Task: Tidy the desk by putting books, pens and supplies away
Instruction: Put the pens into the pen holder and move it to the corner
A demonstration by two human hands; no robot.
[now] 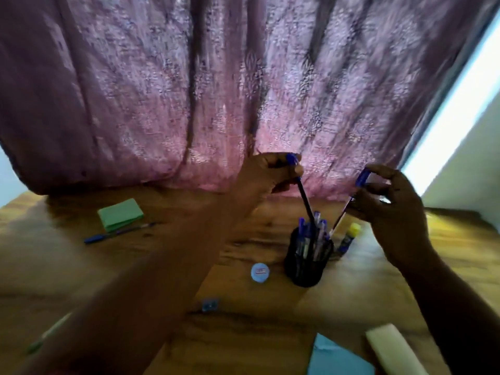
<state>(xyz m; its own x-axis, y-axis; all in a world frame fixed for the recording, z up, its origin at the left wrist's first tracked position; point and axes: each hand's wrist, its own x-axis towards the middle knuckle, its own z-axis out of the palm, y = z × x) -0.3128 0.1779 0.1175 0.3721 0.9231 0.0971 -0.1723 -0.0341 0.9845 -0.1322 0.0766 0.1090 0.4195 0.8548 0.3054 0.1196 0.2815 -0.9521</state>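
Above the black mesh pen holder (308,262) on the wooden desk (243,315), your left hand (266,173) pinches a dark pen (305,201), tip among the stored pens. Your right hand (389,201) grips a clear blue-capped pen (349,205) beside it. Listed loose: green sticky notes (120,214), blue pen (119,233).

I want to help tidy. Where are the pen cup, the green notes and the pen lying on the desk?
Pen cup (307,262): head view, on its mesh wall.
Green notes (119,214): head view, top sheet.
Pen (119,233): head view, mid-barrel.
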